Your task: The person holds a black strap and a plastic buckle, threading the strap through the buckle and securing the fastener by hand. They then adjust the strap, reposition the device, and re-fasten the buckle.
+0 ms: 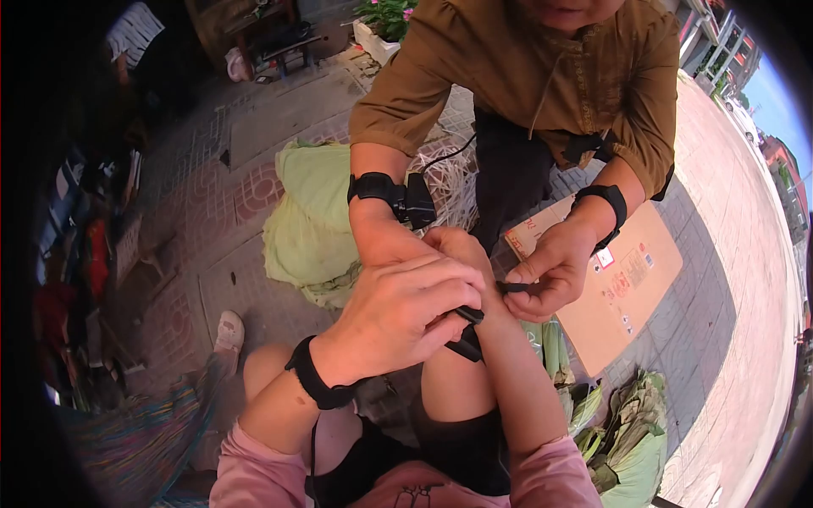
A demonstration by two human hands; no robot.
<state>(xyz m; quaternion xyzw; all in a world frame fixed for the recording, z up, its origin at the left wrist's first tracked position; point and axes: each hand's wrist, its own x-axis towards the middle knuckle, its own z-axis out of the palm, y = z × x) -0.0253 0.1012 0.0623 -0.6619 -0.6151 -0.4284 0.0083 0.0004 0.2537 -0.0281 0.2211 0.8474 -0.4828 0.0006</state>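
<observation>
My left hand (411,309), with a black band (315,374) on its wrist, is closed over a small black device (466,334) at my right wrist. My right hand (461,247) points away from me, and its fingers are mostly hidden behind the other hands. A person in a brown top (542,76) faces me. One of that person's hands (559,267) pinches the end of a black strap (513,288) beside my right wrist. Their other hand (385,241) reaches in just beyond my left hand and has a black wrist device (415,201) strapped above it.
A flattened cardboard sheet (639,271) lies on the paving at right. Bundles of green leaves (631,440) are at lower right, and a pale green cloth bundle (309,224) is at left. White strings (453,182) lie behind the arms. A striped woven hammock (144,440) hangs at lower left.
</observation>
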